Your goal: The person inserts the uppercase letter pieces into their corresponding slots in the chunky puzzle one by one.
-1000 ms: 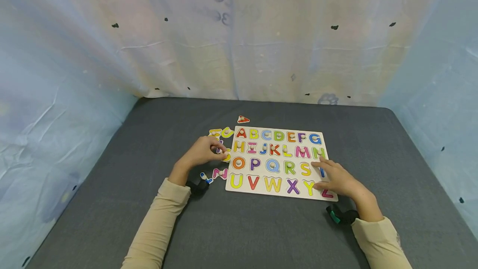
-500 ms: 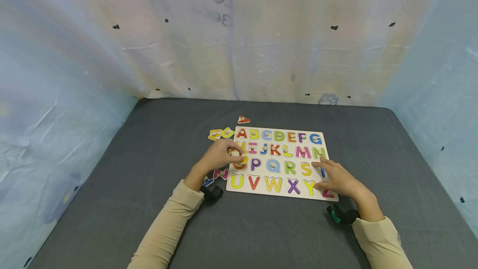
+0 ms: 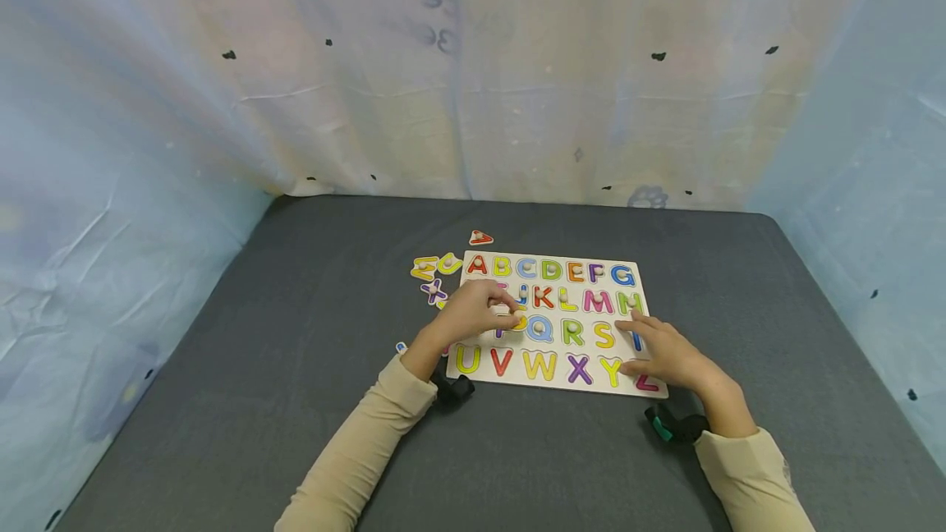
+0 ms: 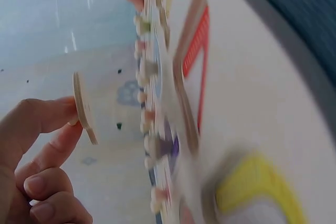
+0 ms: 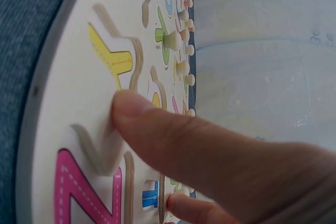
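Note:
My left hand (image 3: 475, 312) pinches a small yellow letter puzzle piece (image 3: 521, 323) by its knob, over the middle of the alphabet board (image 3: 562, 381). In the left wrist view that piece (image 4: 80, 103) appears edge-on between thumb and finger, raised off the board. The hand hides part of the second and third rows. At the board's right end lies my right hand (image 3: 668, 353), fingers spread, holding nothing. In the right wrist view its thumb (image 5: 142, 121) rests between the yellow Y recess (image 5: 118, 59) and the pink Z recess (image 5: 68, 182).
Knobbed letters sit in the upper rows; the bottom-row recesses, such as the V (image 3: 501, 362), have no pieces. Left of the board lie loose letters: a yellow W (image 3: 424, 268), a yellow U (image 3: 448, 263) and a purple X (image 3: 433, 292). A red piece (image 3: 480, 237) lies behind it.
My left hand has moved right from the loose letters beside the board to above its middle, carrying the yellow piece. My right hand stays in place.

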{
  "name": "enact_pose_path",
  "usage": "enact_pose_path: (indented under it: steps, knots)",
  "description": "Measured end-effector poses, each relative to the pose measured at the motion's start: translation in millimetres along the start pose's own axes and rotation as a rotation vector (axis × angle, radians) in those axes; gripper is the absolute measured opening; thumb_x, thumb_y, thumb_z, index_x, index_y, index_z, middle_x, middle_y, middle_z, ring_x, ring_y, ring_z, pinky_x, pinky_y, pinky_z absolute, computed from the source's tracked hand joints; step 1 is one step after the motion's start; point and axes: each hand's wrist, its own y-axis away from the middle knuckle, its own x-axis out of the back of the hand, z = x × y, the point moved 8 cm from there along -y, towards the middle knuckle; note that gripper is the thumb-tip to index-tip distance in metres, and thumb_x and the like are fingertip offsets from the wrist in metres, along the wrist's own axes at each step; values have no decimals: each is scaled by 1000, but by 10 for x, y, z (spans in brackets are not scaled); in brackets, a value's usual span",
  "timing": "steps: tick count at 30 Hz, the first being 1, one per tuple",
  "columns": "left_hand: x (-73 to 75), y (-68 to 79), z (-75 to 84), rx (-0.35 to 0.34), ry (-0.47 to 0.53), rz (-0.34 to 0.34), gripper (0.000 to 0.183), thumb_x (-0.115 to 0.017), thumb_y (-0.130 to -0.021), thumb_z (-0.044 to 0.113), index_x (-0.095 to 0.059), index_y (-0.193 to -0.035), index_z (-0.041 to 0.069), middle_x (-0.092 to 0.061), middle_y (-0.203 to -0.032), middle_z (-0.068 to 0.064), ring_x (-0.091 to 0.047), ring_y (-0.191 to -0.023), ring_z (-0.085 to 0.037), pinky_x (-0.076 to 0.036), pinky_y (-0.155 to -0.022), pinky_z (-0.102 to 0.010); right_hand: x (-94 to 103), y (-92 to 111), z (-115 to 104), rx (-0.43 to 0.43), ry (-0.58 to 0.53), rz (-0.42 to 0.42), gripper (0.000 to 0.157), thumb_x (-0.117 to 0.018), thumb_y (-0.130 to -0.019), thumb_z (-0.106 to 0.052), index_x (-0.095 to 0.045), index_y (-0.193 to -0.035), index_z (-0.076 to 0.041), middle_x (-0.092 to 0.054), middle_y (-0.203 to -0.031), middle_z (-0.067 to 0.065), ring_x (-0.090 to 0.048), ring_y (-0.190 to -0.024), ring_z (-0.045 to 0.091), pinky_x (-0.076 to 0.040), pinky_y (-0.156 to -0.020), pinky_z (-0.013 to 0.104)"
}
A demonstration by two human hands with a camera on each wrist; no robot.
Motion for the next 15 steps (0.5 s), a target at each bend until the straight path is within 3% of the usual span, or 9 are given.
enact_pose_path:
  steps: [8, 15]
  knots:
    - [-178, -82, 170, -1, 4, -11, 12, -74, -81, 21, -78, -90, 14, -72, -89, -3, -44, -72, -10, -34, -66, -19, 3, 3, 6, -2, 1, -3, 74, -79, -77, -28, -49, -137, 2, -31, -148, 37, -32, -130, 59, -35, -100, 69]
    - [-307, -143, 287, -3, 26, -42, 13, -74, -83, 21, -78, -93, 14, -73, -97, -2, -55, -82, -15, -40, -72, -20, 0, 0, 11, -9, 2, -8, 74, -79, -77, -29, -49, -137, 1, -30, -148, 37, -32, -130, 59, -36, -99, 68]
